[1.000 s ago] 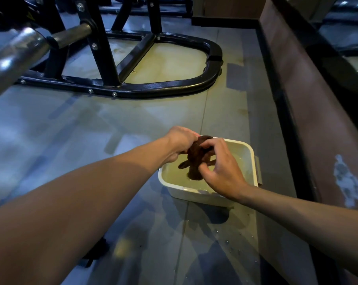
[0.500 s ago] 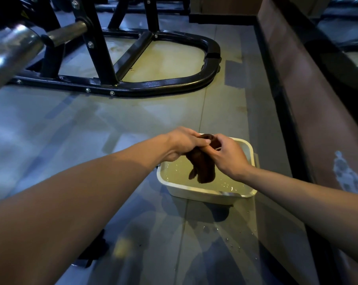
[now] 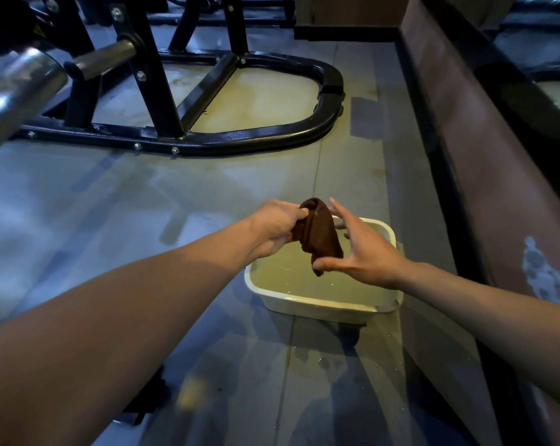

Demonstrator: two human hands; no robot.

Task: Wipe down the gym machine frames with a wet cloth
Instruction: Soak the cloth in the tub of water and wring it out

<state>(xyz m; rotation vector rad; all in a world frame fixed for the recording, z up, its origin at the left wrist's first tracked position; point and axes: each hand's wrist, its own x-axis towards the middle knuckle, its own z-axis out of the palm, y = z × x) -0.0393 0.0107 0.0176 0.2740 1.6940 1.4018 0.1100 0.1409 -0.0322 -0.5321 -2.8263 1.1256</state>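
The cloth [image 3: 320, 235] hangs lengthwise over the tub [image 3: 317, 305], its long axis running from the upper end near the person's left hand [image 3: 277, 228] down and toward the right, where the lower end narrows to a point just above the water. It is a dark brown rag, bunched and folded on itself, with a slight sheen that suggests it is wet. The left hand has its fingers curled tight around the upper end, gripping it. The right hand [image 3: 365, 257] is spread, fingers straight and splayed behind the cloth, while the thumb lies under the lower tip; whether it actually pinches the fabric I cannot tell. The tub is a pale, rectangular plastic basin holding cloudy, yellowish water, sitting on the grey floor [image 3: 111, 204] with droplets scattered near it. Well beyond it stands the black machine frame [image 3: 265, 136], its curved base tube bolted along the floor, uprights rising from it. A steel bar [image 3: 18, 88] crosses the near left.
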